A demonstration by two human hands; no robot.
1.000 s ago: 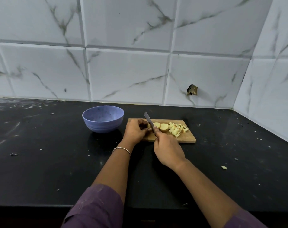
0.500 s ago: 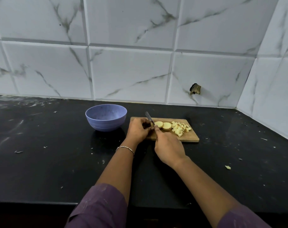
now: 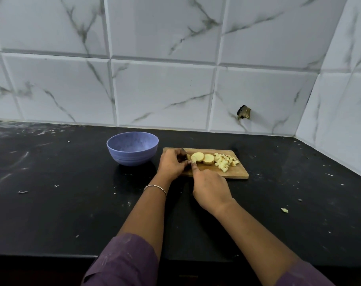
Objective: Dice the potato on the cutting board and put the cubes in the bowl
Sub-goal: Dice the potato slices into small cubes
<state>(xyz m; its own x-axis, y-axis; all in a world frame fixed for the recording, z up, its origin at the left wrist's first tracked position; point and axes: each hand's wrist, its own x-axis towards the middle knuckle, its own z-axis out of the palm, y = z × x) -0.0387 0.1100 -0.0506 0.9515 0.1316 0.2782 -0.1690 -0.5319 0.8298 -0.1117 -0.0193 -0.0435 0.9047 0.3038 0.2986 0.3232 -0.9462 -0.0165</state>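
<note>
Pale yellow potato [image 3: 197,157] on the brown wooden cutting board [image 3: 238,174], partly cut up: two round slices side by side in the middle, a heap of small yellow cubes [image 3: 225,162] just to their right, and an uncut end piece [image 3: 188,156] at the left. Left hand [image 3: 171,164] over the board's left end, fingers curled round that end piece, holding it down. Thin dark knife [image 3: 183,150] between the left hand and the nearest slice, tip pointing toward the wall, most of the blade hidden. Right hand [image 3: 211,187] at the front edge of the board, fingers clenched round the knife handle, pointer finger stretched forward along it. Handle itself hidden under the hand. Round blue-purple bowl [image 3: 132,149] just left of the board, upright, not touching it. Thin silver bracelet [image 3: 155,187] on the left wrist. Purple sleeves [image 3: 124,263] on both arms. All of it on a black stone counter [image 3: 51,203] dotted with little white crumbs. One small yellow scrap [image 3: 284,210] on the counter, well to the right of the board. White tiled wall [image 3: 165,96] with grey streaks behind, with a small dark hole [image 3: 244,112] low down on the right.
</note>
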